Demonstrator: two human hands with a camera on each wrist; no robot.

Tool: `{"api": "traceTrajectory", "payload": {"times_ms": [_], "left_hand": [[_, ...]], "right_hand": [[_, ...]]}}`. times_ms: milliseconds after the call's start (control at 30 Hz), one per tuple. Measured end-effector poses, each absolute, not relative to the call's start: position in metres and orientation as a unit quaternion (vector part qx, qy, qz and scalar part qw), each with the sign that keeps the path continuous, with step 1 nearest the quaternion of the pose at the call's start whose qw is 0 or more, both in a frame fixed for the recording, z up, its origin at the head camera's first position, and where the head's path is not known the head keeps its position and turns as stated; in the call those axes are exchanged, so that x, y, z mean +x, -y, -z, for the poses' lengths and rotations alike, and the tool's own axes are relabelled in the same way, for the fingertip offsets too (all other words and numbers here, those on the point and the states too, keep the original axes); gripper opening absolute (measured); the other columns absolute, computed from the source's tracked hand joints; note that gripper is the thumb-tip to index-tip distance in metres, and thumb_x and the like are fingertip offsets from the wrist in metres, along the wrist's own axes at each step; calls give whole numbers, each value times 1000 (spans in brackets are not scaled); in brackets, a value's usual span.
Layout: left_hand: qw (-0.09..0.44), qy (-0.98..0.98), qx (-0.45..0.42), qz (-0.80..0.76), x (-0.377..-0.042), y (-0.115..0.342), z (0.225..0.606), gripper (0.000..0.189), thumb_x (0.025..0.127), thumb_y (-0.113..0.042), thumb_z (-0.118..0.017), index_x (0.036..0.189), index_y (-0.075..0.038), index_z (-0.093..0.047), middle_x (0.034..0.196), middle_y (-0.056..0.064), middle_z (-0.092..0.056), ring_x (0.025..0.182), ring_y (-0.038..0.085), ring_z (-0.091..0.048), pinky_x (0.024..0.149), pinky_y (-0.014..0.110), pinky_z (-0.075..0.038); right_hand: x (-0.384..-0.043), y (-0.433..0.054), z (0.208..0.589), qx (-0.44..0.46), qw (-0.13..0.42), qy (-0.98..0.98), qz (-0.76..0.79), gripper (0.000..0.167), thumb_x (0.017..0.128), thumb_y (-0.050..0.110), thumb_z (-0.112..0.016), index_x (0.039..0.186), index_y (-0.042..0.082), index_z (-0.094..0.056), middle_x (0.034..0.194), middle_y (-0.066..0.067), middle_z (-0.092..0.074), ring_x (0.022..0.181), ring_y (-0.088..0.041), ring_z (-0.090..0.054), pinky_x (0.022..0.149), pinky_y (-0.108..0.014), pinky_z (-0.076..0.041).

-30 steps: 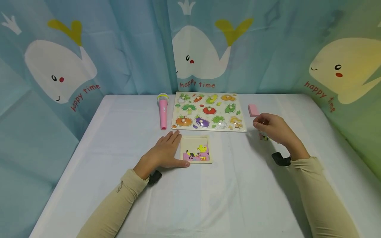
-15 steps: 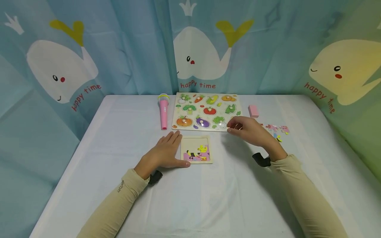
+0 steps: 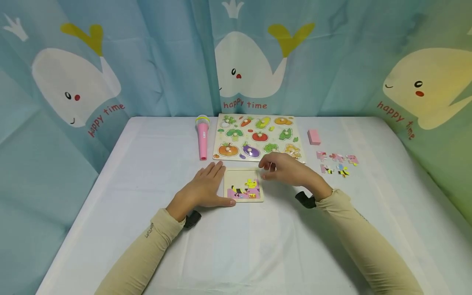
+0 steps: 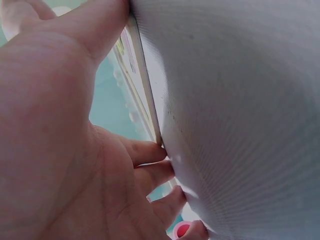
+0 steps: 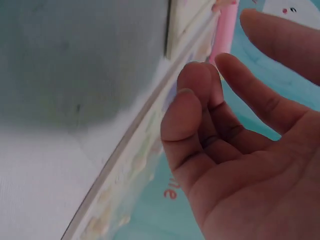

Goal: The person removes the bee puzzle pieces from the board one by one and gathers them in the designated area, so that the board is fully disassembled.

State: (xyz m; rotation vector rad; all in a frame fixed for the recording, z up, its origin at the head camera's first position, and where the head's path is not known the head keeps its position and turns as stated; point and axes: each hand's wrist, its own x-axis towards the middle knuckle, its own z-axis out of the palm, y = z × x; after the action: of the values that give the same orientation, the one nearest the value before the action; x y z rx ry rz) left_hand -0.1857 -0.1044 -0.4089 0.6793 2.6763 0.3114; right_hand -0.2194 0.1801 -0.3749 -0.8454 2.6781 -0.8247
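A small square wooden jigsaw tray (image 3: 236, 176) lies on the white tabletop, its lower part filled with pink and yellow puzzle pieces (image 3: 252, 189). My left hand (image 3: 200, 188) rests at the tray's left side, fingers straight toward its upper corner and thumb along the bottom edge. Just off the tray's right edge hovers my right hand (image 3: 285, 170). In the right wrist view its fingers bend loosely, thumb and index finger apart, with nothing visible between them. Several loose jigsaw pieces (image 3: 337, 157) lie farther right in two rows, pink above and bee-striped below.
Behind the tray lies a large vegetable peg puzzle board (image 3: 243, 127). A pink toy microphone (image 3: 203, 141) is left of it, and a pink block (image 3: 314, 137) to its right. A whale-print curtain (image 3: 177, 57) encloses the table's back and sides.
My right hand has moved left from above the loose pieces to the tray's right edge, uncovering those pieces. My left hand and the tray have stayed put.
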Motion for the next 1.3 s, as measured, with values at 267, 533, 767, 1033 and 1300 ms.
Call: {"api": "traceTrajectory", "payload": {"times_ms": [267, 533, 767, 1033, 1300], "left_hand": [[170, -948, 244, -109, -185, 104, 408, 120, 91, -70, -74, 170, 2, -18, 178, 18, -10, 163, 38, -9, 129, 56, -13], [172, -948, 244, -108, -186, 103, 408, 120, 91, -70, -74, 170, 1, -18, 178, 18, -10, 163, 37, -9, 130, 55, -13], [173, -949, 241, -109, -184, 104, 406, 120, 91, -69, -74, 170, 1, -18, 178, 18, -10, 163, 37, -9, 130, 55, -13], [171, -948, 245, -109, -185, 104, 409, 119, 92, -70, -73, 170, 2, -18, 178, 19, -10, 163, 38, -9, 129, 56, -14], [168, -949, 244, -107, -186, 104, 409, 120, 91, -70, -73, 170, 2, -18, 178, 19, -11, 163, 38, -10, 129, 56, -14]], "right_hand": [[-218, -163, 384, -300, 171, -902, 258, 32, 91, 9, -84, 119, 0, -71, 102, -8, -63, 92, -24, -57, 84, -39, -49], [-214, -157, 388, -303, 198, -902, 234, 38, 91, 9, -84, 126, 5, -69, 111, -8, -57, 92, -20, -55, 86, -37, -49], [-216, -152, 388, -333, 189, -897, 220, 33, 92, 5, -82, 122, 5, -69, 105, -6, -60, 94, -21, -54, 88, -39, -49], [-217, -150, 391, -341, 187, -892, 230, 30, 91, 2, -81, 119, 3, -69, 101, -6, -58, 92, -19, -53, 85, -37, -49], [-214, -151, 390, -332, 179, -892, 250, 29, 90, -1, -80, 116, 5, -69, 101, -6, -56, 91, -20, -53, 83, -37, -48]]}}
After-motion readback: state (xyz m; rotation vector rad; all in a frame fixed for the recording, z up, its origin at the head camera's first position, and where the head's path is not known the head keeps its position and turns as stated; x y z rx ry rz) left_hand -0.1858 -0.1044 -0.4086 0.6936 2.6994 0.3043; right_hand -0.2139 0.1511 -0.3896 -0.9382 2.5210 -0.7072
